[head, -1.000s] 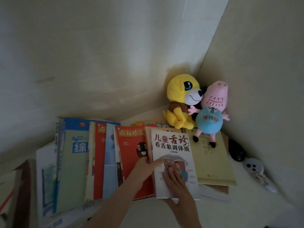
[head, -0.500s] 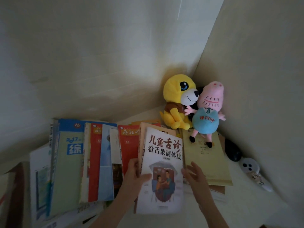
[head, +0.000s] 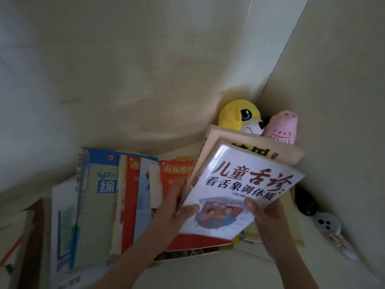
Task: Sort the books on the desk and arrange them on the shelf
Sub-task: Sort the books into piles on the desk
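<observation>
Both my hands hold a small stack of books lifted off the desk and tilted toward me. On top is a white book (head: 239,184) with red and black Chinese title and a cartoon picture; behind it is a thicker tan book (head: 245,147). My left hand (head: 177,207) grips the stack's left spine edge, thumb on the white cover. My right hand (head: 268,217) holds its lower right corner, thumb on the cover. Several more books lie fanned on the desk to the left, among them a green-and-blue book (head: 98,201) and a red book (head: 173,170).
A yellow plush dog (head: 239,115) and a pink plush pig (head: 283,130) sit in the corner behind the lifted books. A black object (head: 306,203) and a white controller (head: 331,228) lie at the right. A yellow-green book (head: 289,224) lies under my right hand.
The white book and the tan book behind it have been raised off the desk and tilted up. My right hand moved from beside the book onto its lower right corner.
</observation>
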`<state>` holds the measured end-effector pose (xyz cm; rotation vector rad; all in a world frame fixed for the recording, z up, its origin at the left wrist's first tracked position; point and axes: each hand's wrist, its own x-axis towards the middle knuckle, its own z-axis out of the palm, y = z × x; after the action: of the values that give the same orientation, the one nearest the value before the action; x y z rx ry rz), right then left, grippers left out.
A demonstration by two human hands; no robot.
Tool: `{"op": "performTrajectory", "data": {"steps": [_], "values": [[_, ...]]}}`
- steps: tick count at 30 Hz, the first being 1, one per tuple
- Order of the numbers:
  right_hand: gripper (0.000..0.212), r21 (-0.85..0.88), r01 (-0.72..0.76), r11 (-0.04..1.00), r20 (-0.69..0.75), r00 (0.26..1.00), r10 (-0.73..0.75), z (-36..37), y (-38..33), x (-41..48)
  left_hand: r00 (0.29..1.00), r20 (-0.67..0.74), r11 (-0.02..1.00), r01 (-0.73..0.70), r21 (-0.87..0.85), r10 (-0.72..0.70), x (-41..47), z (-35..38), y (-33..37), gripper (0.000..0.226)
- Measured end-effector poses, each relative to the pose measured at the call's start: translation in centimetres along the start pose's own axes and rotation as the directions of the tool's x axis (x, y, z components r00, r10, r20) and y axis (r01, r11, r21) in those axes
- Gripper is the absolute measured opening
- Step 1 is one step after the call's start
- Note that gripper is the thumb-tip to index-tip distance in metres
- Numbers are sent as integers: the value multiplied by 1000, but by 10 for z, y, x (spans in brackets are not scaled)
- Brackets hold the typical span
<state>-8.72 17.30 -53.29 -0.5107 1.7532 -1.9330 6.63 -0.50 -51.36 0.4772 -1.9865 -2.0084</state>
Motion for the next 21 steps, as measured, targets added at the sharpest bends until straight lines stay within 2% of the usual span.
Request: {"op": "performTrajectory", "data": {"steps": [2,5,8,12,15,18,21], "values": [[64,-77,22,997,-14,1000,-24,6,2,8,999,-32,998,-12,61,14,10,-7,-2,47],[79,-197,1,980,-23,1000,-6,18,9,12,998,-68,990,13,142,-3,15,-16,-13,48],[93,-187,-26,982,-57,998,16,20,13,12,999,-36,973,-8,230,17,14,-15,-15,55],[67,-177,-9,984,-76,997,-5,14,14,12,990,-55,950,-111,291,132,24,-14,0,60],[67,-171,42,984,-81,995,-57,12,12,12,978,-30,937,-190,292,207,31,-10,14,69],[79,-200,63,978,-104,991,-85,15,12,11,967,-9,921,-239,308,254,32,-4,20,79],[103,-223,135,965,-168,970,-174,19,11,10,965,-10,917,-247,313,263,31,-4,18,83]]}}
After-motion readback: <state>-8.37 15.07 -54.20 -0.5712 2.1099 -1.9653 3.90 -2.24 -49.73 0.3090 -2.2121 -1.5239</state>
